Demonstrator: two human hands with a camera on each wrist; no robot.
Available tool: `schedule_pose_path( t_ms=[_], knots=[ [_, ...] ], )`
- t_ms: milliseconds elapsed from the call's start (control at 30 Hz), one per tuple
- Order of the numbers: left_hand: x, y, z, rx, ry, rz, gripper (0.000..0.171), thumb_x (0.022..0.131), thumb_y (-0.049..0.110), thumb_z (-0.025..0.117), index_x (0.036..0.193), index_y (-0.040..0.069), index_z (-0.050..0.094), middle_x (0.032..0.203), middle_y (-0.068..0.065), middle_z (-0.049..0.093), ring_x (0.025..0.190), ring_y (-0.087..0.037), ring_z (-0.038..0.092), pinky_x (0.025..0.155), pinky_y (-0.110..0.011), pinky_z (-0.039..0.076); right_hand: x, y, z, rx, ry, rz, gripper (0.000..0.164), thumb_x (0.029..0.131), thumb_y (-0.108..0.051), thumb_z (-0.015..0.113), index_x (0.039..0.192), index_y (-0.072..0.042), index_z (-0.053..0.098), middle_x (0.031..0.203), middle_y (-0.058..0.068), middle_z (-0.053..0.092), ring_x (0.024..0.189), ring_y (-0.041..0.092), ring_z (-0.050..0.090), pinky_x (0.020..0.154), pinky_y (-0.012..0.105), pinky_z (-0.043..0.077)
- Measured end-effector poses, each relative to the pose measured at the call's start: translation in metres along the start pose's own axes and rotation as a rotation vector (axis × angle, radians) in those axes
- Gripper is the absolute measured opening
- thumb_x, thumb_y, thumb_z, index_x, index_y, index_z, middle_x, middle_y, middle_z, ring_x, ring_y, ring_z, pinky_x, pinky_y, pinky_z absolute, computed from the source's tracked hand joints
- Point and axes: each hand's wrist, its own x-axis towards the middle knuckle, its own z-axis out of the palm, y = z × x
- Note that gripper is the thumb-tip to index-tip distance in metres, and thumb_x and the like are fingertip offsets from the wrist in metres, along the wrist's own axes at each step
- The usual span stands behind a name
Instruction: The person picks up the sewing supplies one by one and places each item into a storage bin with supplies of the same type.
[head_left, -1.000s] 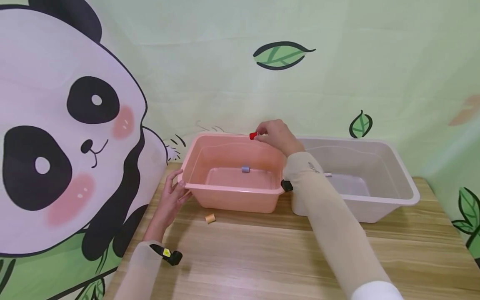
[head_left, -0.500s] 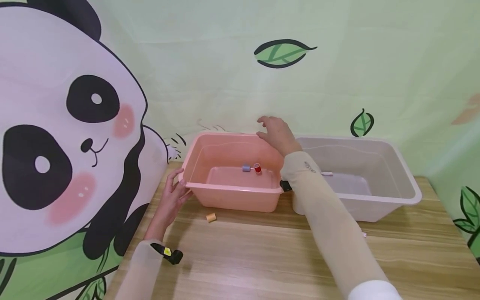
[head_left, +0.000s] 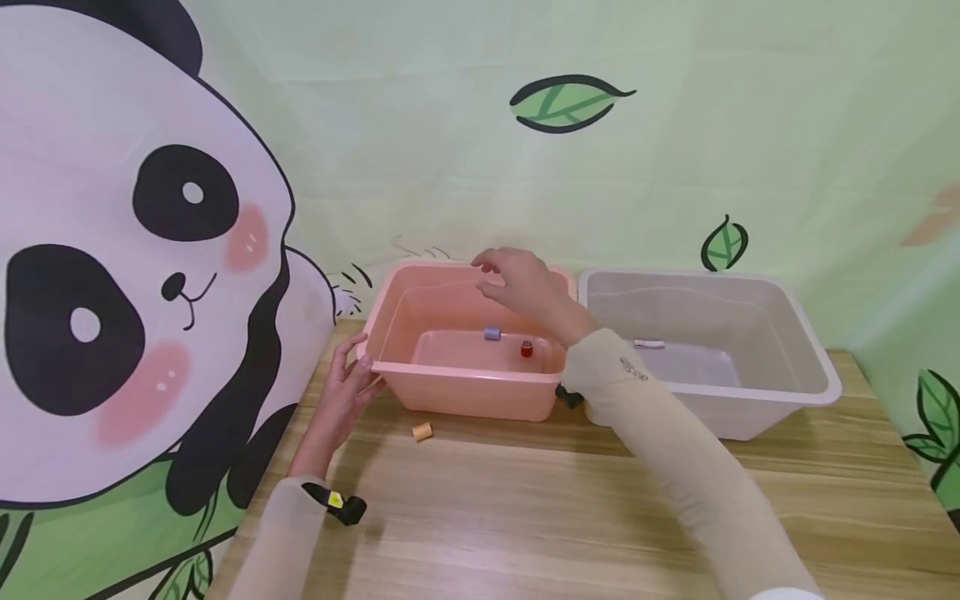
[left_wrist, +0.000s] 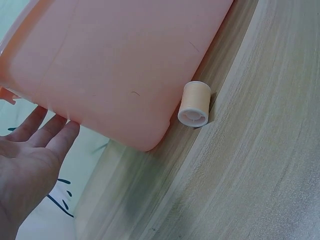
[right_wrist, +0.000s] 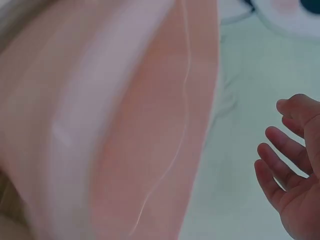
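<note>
My left hand [head_left: 347,392] holds the pink plastic bin [head_left: 465,393] at its left end, thumb at the rim and fingers against the outer wall. An orange thread spool [left_wrist: 195,104] lies on the table beside that bin, near its front left corner. Inside the bin are a small blue spool [head_left: 492,333] and a red spool [head_left: 527,349], apart from each other. Over the bin's back right part hovers my right hand [head_left: 521,283], its fingers relaxed. In the right wrist view, nothing shows between its fingers [right_wrist: 285,145].
A grey bin [head_left: 750,398] stands to the right of the pink one, with a small pale pink item [head_left: 649,343] on its floor. Both stand on a wooden table [head_left: 480,508], near a green wall cloth [head_left: 420,150] printed with a panda.
The red spool has left my right hand and now lies in the pink bin. That hand has opened and shifted a little left. My left hand has stayed at the rim.
</note>
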Motion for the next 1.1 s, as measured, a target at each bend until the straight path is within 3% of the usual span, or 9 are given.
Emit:
schedule_pose_path(
  t_ms=[233, 367, 767, 1100],
  knots=[
    [0.001, 0.002, 0.001, 0.002, 0.004, -0.007, 0.044, 0.109, 0.024, 0.049, 0.149, 0.028, 0.03, 0.162, -0.019, 0.027, 0.145, -0.045, 0.035, 0.113, -0.056, 0.035, -0.043, -0.04, 0.029, -0.036, 0.045, -0.211, 0.033, 0.099, -0.03, 0.068, 0.128, -0.014, 0.068, 0.124, 0.002, 0.07, 0.117, 0.019, 0.063, 0.102, 0.035, 0.051],
    [0.0, 0.003, 0.001, 0.005, 0.007, -0.002, 0.043, 0.109, 0.024, 0.049, 0.148, 0.028, 0.031, 0.161, -0.02, 0.028, 0.144, -0.043, 0.037, 0.113, -0.057, 0.034, -0.067, -0.054, 0.047, 0.002, 0.045, -0.278, 0.03, 0.099, -0.028, 0.069, 0.126, -0.014, 0.069, 0.125, 0.002, 0.07, 0.116, 0.019, 0.064, 0.103, 0.035, 0.051],
    [0.0, 0.001, 0.001, 0.023, 0.004, -0.008, 0.045, 0.109, 0.026, 0.049, 0.15, 0.027, 0.03, 0.162, -0.02, 0.027, 0.144, -0.042, 0.038, 0.113, -0.056, 0.035, -0.112, -0.054, 0.1, 0.195, 0.059, -0.261, 0.021, 0.095, -0.02, 0.074, 0.115, -0.012, 0.074, 0.11, 0.0, 0.074, 0.102, 0.014, 0.068, 0.091, 0.028, 0.056],
    [-0.001, 0.0, 0.002, 0.014, 0.024, -0.019, 0.043, 0.109, 0.025, 0.048, 0.149, 0.028, 0.03, 0.163, -0.018, 0.026, 0.145, -0.041, 0.038, 0.114, -0.055, 0.034, -0.135, -0.035, 0.161, 0.384, 0.056, -0.145, 0.019, 0.095, -0.013, 0.072, 0.112, -0.006, 0.073, 0.106, 0.009, 0.073, 0.095, 0.02, 0.069, 0.085, 0.035, 0.06]
  ],
)
